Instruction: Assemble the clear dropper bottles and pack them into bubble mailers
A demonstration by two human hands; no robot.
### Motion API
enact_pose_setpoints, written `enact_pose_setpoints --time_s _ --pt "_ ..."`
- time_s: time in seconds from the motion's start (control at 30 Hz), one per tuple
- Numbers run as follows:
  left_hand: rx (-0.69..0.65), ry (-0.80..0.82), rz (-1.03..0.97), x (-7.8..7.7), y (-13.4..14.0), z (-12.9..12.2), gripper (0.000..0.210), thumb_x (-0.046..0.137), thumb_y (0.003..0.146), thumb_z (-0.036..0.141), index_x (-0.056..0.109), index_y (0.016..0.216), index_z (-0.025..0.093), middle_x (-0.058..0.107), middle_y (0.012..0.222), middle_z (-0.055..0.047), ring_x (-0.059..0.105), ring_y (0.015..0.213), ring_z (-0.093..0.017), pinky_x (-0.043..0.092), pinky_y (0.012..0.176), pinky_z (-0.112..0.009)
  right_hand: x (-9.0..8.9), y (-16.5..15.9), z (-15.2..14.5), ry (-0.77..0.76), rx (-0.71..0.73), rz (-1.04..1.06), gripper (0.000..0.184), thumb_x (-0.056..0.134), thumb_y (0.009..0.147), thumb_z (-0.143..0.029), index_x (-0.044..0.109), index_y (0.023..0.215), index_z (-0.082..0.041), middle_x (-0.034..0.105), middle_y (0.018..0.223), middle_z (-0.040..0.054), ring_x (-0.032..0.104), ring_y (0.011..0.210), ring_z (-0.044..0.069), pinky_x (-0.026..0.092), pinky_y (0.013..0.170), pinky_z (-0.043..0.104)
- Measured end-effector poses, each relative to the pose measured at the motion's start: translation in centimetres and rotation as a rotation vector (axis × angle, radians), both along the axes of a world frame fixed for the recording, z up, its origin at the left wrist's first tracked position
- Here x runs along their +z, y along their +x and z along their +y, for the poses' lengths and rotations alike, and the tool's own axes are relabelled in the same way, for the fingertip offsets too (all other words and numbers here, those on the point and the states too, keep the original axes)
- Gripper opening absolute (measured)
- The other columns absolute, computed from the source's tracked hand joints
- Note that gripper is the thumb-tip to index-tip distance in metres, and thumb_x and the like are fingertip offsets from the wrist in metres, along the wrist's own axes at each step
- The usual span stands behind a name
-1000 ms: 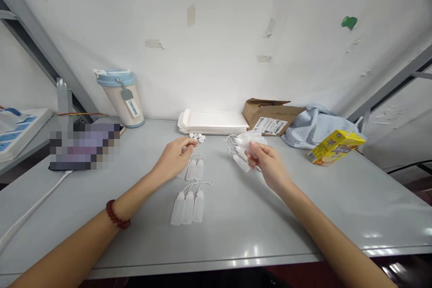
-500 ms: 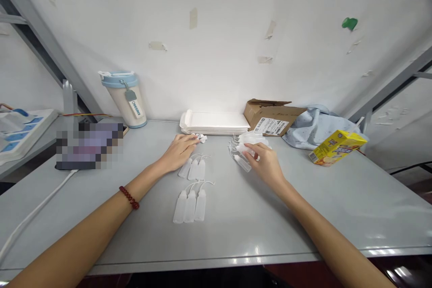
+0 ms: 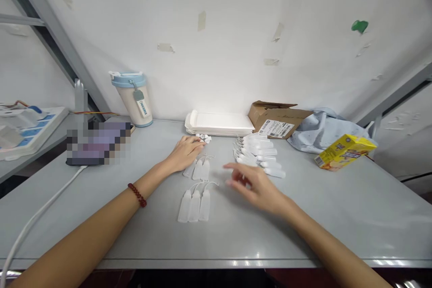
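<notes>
My left hand (image 3: 185, 153) lies on the table with its fingers stretched out. Its fingertips are beside some small white pieces (image 3: 204, 138), too small to make out. Near that hand is a row of small translucent bottles (image 3: 201, 169) with thin white strings at their necks, partly covered by the hand. Closer to me lies a second row of three such bottles (image 3: 194, 207). My right hand (image 3: 257, 185), slightly blurred, hovers with thumb and forefinger apart and nothing between them. Just beyond it is a heap of more translucent bottles (image 3: 258, 147), partly overlapping.
White flat boxes (image 3: 222, 122) lie by the wall, next to an open cardboard box (image 3: 278, 119). A pale blue cloth (image 3: 329, 128) and yellow carton (image 3: 344, 152) are at right. A tumbler (image 3: 133, 101), a phone (image 3: 101, 144) with cable (image 3: 43, 207), and a power strip (image 3: 40, 132) stand left.
My right hand has left the heap of bottles and come nearer to me, its fingers now apart. My left hand stays by the white pieces. The view has shifted a little leftward.
</notes>
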State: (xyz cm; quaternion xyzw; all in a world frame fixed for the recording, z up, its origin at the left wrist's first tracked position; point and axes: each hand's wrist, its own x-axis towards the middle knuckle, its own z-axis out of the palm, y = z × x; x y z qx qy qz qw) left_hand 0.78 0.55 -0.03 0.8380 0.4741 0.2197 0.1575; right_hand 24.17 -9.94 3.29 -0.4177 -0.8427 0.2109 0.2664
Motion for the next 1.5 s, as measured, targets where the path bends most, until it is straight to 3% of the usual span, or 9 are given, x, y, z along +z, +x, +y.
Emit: enact_pose_setpoints --time_s 0.1,0.27,0.47,0.73,0.9,1.17,1.3,1.5 --pt "0.003 -0.002 0.005 0.0 0.1 0.0 0.042 0.029 0.091 0.037 0.058 0.118 0.026 0.052 0.123 -0.004 0.042 0.111 -0.025 0.032 0.098 -0.042 0.2 -1.6 -1.8 -0.178 0.275 -0.014 0.038 0.049 0.087 -0.037 0.051 0.121 -0.02 0.053 0.069 -0.0023 0.046 0.055 0.008 0.039 0.055 0.019" --pt "0.007 0.0 -0.04 0.5 0.3 -0.3 0.042 0.028 0.091 0.036 0.061 0.115 0.024 0.055 0.121 -0.004 0.043 0.113 -0.023 0.032 0.1 -0.04 -0.3 -2.6 -2.4 -0.178 0.376 -0.118 0.04 0.048 0.088 -0.041 0.053 0.119 -0.017 0.053 0.068 -0.0014 0.047 0.057 0.009 0.037 0.057 0.02" --pt "0.042 -0.04 -0.323 1.9 0.6 -1.0 0.037 0.033 0.09 0.037 0.065 0.103 0.022 0.062 0.114 -0.003 0.049 0.11 -0.02 0.033 0.1 -0.034 -0.2 -2.8 -2.4 -0.078 0.361 -0.259 0.036 0.043 0.089 -0.044 0.059 0.109 -0.018 0.059 0.079 0.0036 0.052 0.063 0.011 0.038 0.059 0.021" --pt "0.177 -0.285 -0.689 3.5 1.2 -2.5 0.027 0.057 0.076 0.039 0.065 0.093 0.019 0.066 0.099 -0.004 0.057 0.092 -0.019 0.042 0.082 -0.03 -1.1 -2.1 -1.7 0.08 0.217 -0.305 0.034 0.037 0.092 -0.039 0.06 0.105 -0.018 0.061 0.074 0.004 0.054 0.059 0.012 0.036 0.055 0.022" --pt "0.085 -0.448 -0.81 3.6 1.4 -3.1 0.021 0.063 0.072 0.035 0.06 0.084 0.018 0.064 0.088 -0.004 0.058 0.085 -0.018 0.043 0.071 -0.029 -1.7 -1.7 -1.1 0.164 0.102 -0.311 0.03 0.037 0.092 -0.036 0.059 0.101 -0.017 0.058 0.07 0.0034 0.052 0.058 0.012 0.034 0.053 0.022" --pt "0.007 -0.598 -0.719 4.3 1.9 -4.4 0.019 0.059 0.076 0.035 0.061 0.083 0.017 0.064 0.072 -0.001 0.059 0.073 -0.015 0.043 0.07 -0.028 -1.6 -1.2 -0.7 0.186 0.007 -0.219 0.021 0.039 0.091 -0.027 0.056 0.1 -0.017 0.055 0.072 0.0024 0.049 0.056 0.011 0.036 0.054 0.022" --pt "-0.098 -0.647 -0.612 4.4 2.2 -5.0 0.025 0.058 0.077 0.038 0.065 0.087 0.016 0.065 0.074 -0.002 0.058 0.073 -0.015 0.044 0.072 -0.029 -1.1 -1.1 -0.7 0.146 0.049 -0.125 0.018 0.04 0.087 -0.019 0.054 0.099 -0.018 0.054 0.076 0.0027 0.049 0.059 0.011 0.038 0.057 0.023" --pt "-0.187 -0.61 -0.609 4.5 2.5 -5.4 0.027 0.058 0.077 0.04 0.066 0.087 0.017 0.066 0.076 -0.004 0.059 0.077 -0.017 0.045 0.075 -0.031 -0.6 -1.2 -1.0 0.004 0.123 0.033 0.019 0.038 0.081 -0.01 0.051 0.091 -0.019 0.053 0.078 0.0017 0.046 0.06 0.011 0.038 0.056 0.022"
